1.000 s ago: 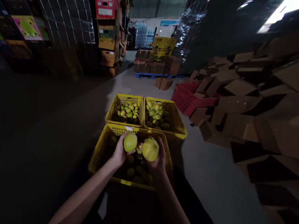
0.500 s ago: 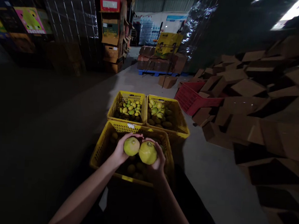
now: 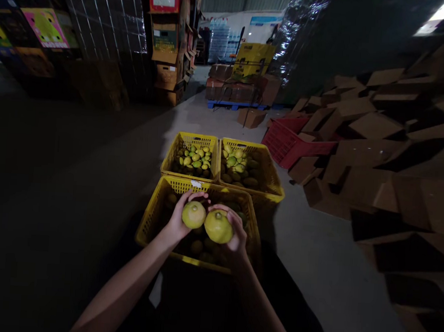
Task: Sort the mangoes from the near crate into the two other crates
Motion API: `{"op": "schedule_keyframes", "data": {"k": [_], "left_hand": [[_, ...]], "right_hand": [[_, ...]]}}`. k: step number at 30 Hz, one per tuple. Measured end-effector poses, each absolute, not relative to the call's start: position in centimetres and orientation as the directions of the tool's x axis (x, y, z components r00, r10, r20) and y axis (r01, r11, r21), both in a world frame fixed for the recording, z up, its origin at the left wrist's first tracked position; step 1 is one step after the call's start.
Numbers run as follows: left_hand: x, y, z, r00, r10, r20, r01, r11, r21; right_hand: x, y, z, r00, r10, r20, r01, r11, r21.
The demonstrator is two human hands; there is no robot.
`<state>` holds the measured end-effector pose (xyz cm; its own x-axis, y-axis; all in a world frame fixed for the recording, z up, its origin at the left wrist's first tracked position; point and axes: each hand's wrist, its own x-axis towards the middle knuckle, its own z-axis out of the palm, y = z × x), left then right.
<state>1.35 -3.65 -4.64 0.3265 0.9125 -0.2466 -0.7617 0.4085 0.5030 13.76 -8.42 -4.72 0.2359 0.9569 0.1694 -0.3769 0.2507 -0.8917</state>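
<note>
My left hand (image 3: 178,217) is wrapped around a yellow-green lemon (image 3: 194,215), its blunt tip facing up toward me. My right hand (image 3: 237,231) grips a second, slightly larger lemon (image 3: 218,227), tipped a little to the left. The two lemons are side by side, almost touching, above the near yellow crate (image 3: 149,219). More lemons lie in the shadow inside that crate, partly hidden by my hands and forearms.
Behind are two more yellow crates, the left one (image 3: 169,155) and the right one (image 3: 275,182), both holding lemons. A red basket (image 3: 283,142) leans by a heap of cardboard boxes (image 3: 373,155) at right. A loaded blue pallet (image 3: 235,105) stands farther back.
Both lemons have shifted slightly left, and the right one has tilted. The fingers of my left hand have lifted apart from those of my right. The view has moved slightly.
</note>
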Motion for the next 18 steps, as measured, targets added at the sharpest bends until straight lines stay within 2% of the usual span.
{"op": "schedule_keyframes", "data": {"k": [6,10,12,16,18], "left_hand": [[1.5,-3.2,-5.3,0.296,0.91,-0.289,-0.761,0.408,0.505],[1.5,-2.9,-5.5,0.293,0.895,-0.336,-0.768,0.429,0.475],[1.6,-2.8,-5.5,0.268,0.903,-0.335,-0.776,0.408,0.48],[1.8,-3.0,-5.4,0.147,0.935,-0.322,-0.744,0.319,0.587],[2.0,-3.0,-5.5,0.129,0.929,-0.348,-0.721,0.329,0.61]], "right_hand": [[13.8,-8.4,-5.0,0.242,0.955,0.17,-0.374,0.254,-0.892],[13.9,-7.9,-5.1,0.226,0.967,0.119,-0.404,0.205,-0.892],[13.8,-7.4,-5.5,0.249,0.966,0.065,-0.436,0.172,-0.883],[13.4,-6.3,-7.0,0.333,0.939,-0.092,-0.549,0.114,-0.828],[13.3,-5.9,-7.7,0.316,0.938,-0.144,-0.595,0.078,-0.8]]}}
